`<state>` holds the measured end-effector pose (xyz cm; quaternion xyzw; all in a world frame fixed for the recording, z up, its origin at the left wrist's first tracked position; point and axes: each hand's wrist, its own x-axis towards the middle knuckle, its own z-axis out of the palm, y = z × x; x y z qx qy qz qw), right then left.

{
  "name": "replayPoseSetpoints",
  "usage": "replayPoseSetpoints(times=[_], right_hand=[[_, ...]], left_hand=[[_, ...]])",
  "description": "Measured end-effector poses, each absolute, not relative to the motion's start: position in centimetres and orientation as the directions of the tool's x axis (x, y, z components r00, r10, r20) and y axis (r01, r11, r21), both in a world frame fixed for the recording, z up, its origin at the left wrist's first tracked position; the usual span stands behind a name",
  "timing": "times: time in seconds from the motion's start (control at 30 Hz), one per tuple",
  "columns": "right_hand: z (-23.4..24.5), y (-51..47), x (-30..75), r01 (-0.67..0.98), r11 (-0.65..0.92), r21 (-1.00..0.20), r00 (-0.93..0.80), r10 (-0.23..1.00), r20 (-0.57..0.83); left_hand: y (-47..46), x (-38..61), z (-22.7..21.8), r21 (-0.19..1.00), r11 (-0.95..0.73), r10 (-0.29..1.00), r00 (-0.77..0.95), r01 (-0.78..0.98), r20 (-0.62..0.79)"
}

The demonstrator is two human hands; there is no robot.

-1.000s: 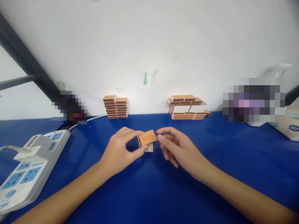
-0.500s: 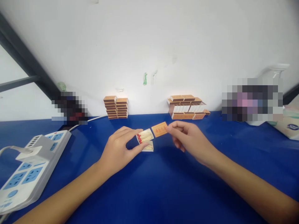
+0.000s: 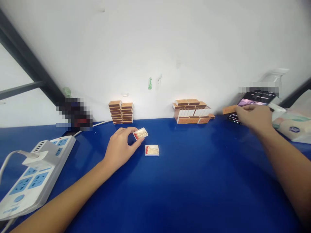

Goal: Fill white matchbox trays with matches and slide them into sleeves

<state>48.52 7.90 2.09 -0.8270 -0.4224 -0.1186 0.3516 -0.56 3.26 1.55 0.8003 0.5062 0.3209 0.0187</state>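
Observation:
Between thumb and fingers, my left hand (image 3: pixel 122 145) grips a white matchbox tray (image 3: pixel 140 133) full of red-tipped matches, held tilted above the blue table. A second tray of matches (image 3: pixel 152 150) lies on the table just in front of it. Far to the right, my right hand (image 3: pixel 256 118) pinches an orange matchbox sleeve (image 3: pixel 229 109) by one end, in front of a phone (image 3: pixel 257 97) with its screen lit. Whether the sleeve is hollow cannot be seen from this angle.
Two columns of stacked matchboxes (image 3: pixel 120 112) stand against the wall. Further right is a built-up pile of matchboxes (image 3: pixel 191 112). A power strip (image 3: pixel 39 181) with a plugged-in adapter lies at left, and a tissue pack (image 3: pixel 295 124) at right.
My right hand has carried the sleeve far to the right, away from the trays. My left hand has drawn its tray left and away from the one on the table, now uncovered.

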Motion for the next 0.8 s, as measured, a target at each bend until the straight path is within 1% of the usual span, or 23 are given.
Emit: replayPoseSetpoints(times=[0.1,0.17,0.27,0.33,0.4,0.6,0.7,0.8], right_hand=[[1.9,8.2,47.6,0.674,-0.477,-0.563,0.708,0.634,0.311],[1.7,8.4,47.1,0.632,-0.492,-0.6,0.712,0.673,0.199],[1.1,8.9,46.9,0.602,-0.498,-0.624,0.698,0.707,0.11],[0.8,9.1,47.0,0.608,-0.499,-0.617,0.69,0.717,0.099],[0.5,9.3,47.2,0.635,-0.506,-0.584,0.679,0.726,0.109],[0.1,9.6,47.3,0.753,-0.519,-0.405,0.629,0.747,0.213],[-0.2,9.6,47.0,0.778,-0.502,-0.377,0.602,0.767,0.221],[-0.4,9.4,46.4,0.797,-0.464,-0.386,0.569,0.792,0.222]], left_hand=[[3.3,-0.6,1.6,0.325,-0.512,0.812,0.325,0.795,0.485],[3.4,-0.7,1.7,0.311,-0.527,0.807,0.351,0.791,0.475],[3.5,-0.8,1.7,0.308,-0.527,0.813,0.365,0.792,0.453],[3.6,-0.8,1.6,0.31,-0.521,0.819,0.365,0.795,0.442],[3.7,-0.8,1.4,0.307,-0.518,0.821,0.362,0.798,0.442],[4.0,-1.0,1.1,0.288,-0.504,0.831,0.365,0.815,0.419],[4.0,-1.1,1.2,0.283,-0.493,0.84,0.366,0.822,0.4],[4.1,-1.1,1.1,0.279,-0.508,0.833,0.381,0.815,0.402]])
